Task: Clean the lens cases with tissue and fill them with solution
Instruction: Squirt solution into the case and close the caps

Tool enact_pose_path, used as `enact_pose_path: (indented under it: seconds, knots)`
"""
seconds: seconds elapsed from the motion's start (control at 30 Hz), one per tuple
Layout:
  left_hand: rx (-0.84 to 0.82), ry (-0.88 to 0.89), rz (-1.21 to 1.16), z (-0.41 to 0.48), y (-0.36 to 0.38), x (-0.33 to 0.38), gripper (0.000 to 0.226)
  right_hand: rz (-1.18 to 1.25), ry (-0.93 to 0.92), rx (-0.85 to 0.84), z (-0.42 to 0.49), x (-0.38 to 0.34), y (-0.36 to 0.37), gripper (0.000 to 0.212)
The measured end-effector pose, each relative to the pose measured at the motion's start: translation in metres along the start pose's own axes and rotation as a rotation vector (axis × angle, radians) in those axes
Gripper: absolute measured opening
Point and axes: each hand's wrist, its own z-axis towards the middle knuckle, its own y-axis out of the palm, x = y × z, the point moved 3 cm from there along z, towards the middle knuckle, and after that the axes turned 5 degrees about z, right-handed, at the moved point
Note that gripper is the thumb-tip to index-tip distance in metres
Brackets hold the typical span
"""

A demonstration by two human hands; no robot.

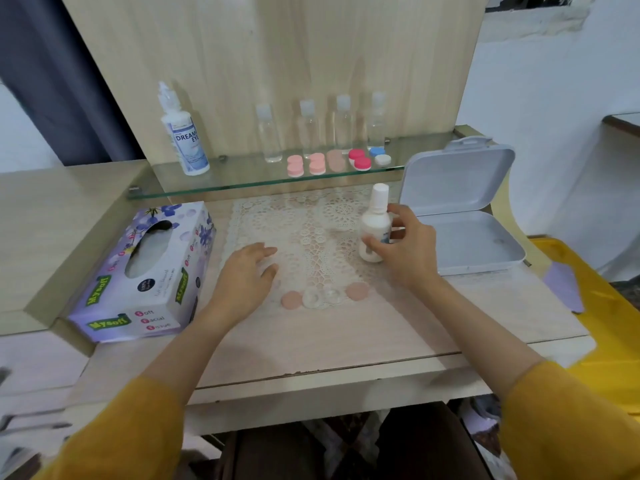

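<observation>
Lens case [322,296], opened: laid as a left-to-right row on the surface [346,341] between the hands. Solution bottle [373,225] is gripped upright by right hand [407,252]; left hand [244,273] is spread flat, empty.

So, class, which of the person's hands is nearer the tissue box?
Left. The left hand lies over the lace mat, just right of the tissue box. The right hand is farther right, gripping the small white bottle.
</observation>
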Motion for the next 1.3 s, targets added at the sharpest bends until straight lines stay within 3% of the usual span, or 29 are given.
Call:
enact_pose_path:
  seconds: [0.43, 0.63, 0.73, 0.83, 1.0, 1.17, 1.3]
  knots:
    - [0.007, 0.037, 0.080, -0.020, 0.019, -0.027, 0.041, -0.166, -0.020, 0.018, 0.020, -0.002, 0.008, 0.048]
    - [0.071, 0.119, 0.009, -0.022, 0.016, -0.025, 0.030, -0.211, 0.003, 0.069, 0.013, -0.009, 0.000, 0.063]
    - [0.081, 0.159, -0.110, -0.030, 0.010, -0.018, 0.030, -0.260, -0.054, 0.092, -0.006, -0.015, -0.003, 0.058]
    - [-0.002, 0.188, -0.233, -0.037, 0.006, -0.009, 0.033, -0.211, -0.106, -0.018, -0.028, -0.016, 0.004, 0.046]
    - [-0.109, 0.248, -0.163, -0.041, 0.009, -0.002, 0.045, -0.221, -0.158, -0.393, -0.049, -0.013, 0.023, 0.038]
    - [-0.053, 0.276, -0.118, -0.041, 0.011, 0.001, 0.036, -0.290, -0.217, -0.456, -0.055, -0.015, 0.035, 0.045]
    - [-0.035, 0.258, -0.096, -0.040, 0.011, 0.000, 0.031, -0.325, -0.224, -0.466, -0.057, -0.011, 0.040, 0.039]
